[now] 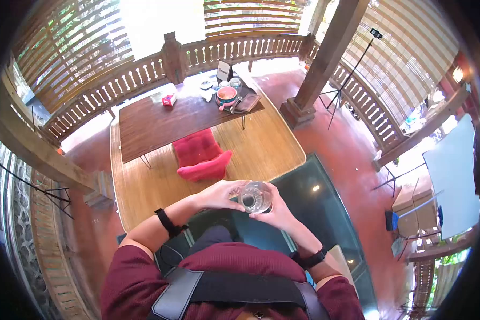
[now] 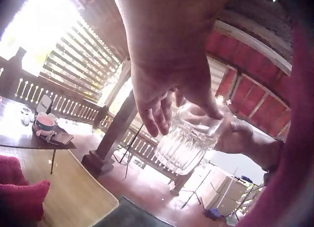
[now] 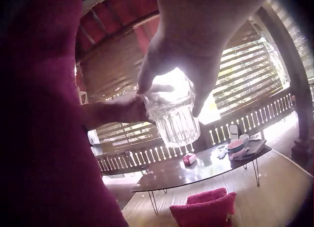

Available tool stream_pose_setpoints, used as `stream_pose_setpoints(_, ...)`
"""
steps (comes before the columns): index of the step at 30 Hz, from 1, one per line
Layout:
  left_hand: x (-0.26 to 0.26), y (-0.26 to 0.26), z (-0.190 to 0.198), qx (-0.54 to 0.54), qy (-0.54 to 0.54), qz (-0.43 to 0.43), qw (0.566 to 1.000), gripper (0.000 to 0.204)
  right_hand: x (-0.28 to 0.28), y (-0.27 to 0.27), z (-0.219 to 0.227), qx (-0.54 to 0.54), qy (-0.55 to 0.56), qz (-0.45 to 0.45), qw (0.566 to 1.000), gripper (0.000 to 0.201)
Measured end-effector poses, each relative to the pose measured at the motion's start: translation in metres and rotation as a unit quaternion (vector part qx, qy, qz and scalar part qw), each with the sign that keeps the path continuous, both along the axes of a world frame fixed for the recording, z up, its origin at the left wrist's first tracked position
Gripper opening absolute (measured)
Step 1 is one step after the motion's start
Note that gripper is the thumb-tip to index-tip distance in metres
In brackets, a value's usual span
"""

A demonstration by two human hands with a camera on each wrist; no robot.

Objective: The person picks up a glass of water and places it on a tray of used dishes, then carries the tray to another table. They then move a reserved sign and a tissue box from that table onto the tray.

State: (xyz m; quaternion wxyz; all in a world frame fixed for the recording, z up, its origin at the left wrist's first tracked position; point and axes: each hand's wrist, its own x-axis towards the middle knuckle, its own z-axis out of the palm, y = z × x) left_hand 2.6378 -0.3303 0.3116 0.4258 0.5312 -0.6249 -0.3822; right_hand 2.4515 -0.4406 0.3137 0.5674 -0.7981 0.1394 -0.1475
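A clear drinking glass with ribbed sides is up in front of my chest, between both hands. My left hand holds it from the left, thumb along its near side and fingers on the far side. From the right, my right hand grips the same glass, its thumb curled along the near side. The ribbed lower part of the glass shows below the hands in the right wrist view. In the left wrist view the glass looks tilted, and bright glare washes out its upper part.
Beyond the hands stands a red chair at a long wooden table. The table bears a pot, a tissue box and jars. Below me is a dark glass surface. Posts, railings and tripods surround the area.
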Motion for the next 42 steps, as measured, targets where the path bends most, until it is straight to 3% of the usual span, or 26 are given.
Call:
stream_pose_setpoints(3, 0.019, -0.042, -0.005, 0.032, 0.007, 0.029, 0.999, 0.074, 0.026, -0.051, -0.003, -0.054, 0.039, 0.012, 0.998, 0.087)
stream_pose_setpoints(9, 0.084, -0.131, -0.014, 0.066, -0.069, 0.067, 0.993, 0.078, 0.098, -0.141, -0.021, 0.012, 0.028, 0.006, 1.000, 0.094)
stream_pose_setpoints(10, 0.099, -0.148, -0.023, 0.025, -0.087, 0.068, 0.994, 0.076, 0.113, -0.158, -0.024, 0.022, 0.024, 0.007, 0.999, 0.095)
stream_pose_setpoints(13, 0.147, -0.200, -0.035, 0.058, -0.015, 0.062, 0.996, 0.073, 0.163, -0.215, -0.042, 0.011, -0.017, 0.022, 1.000, 0.094)
stream_pose_setpoints(19, 0.232, -0.289, -0.033, 0.085, -0.018, 0.057, 0.995, 0.076, 0.253, -0.312, -0.030, -0.062, 0.027, 0.056, 0.996, 0.085)
stream_pose_setpoints(27, 0.308, -0.379, -0.052, 0.118, 0.031, 0.094, 0.988, 0.078, 0.349, -0.422, -0.068, 0.000, 0.000, 0.032, 0.999, 0.082)
stream_pose_setpoints(33, 0.369, -0.449, -0.089, 0.188, 0.018, 0.172, 0.967, 0.071, 0.424, -0.529, -0.104, -0.037, 0.026, 0.028, 0.999, 0.082)
stream_pose_setpoints(37, 0.418, -0.502, -0.138, 0.179, -0.017, 0.256, 0.950, 0.062, 0.484, -0.611, -0.144, -0.084, 0.019, 0.075, 0.993, 0.085)
stream_pose_setpoints(41, 0.457, -0.549, -0.182, 0.236, -0.117, 0.308, 0.914, 0.056, 0.545, -0.673, -0.191, -0.125, 0.040, 0.094, 0.987, 0.085)
stream_pose_setpoints(42, 0.464, -0.561, -0.187, 0.257, -0.096, 0.310, 0.910, 0.055, 0.559, -0.684, -0.204, -0.113, 0.047, 0.089, 0.988, 0.084)
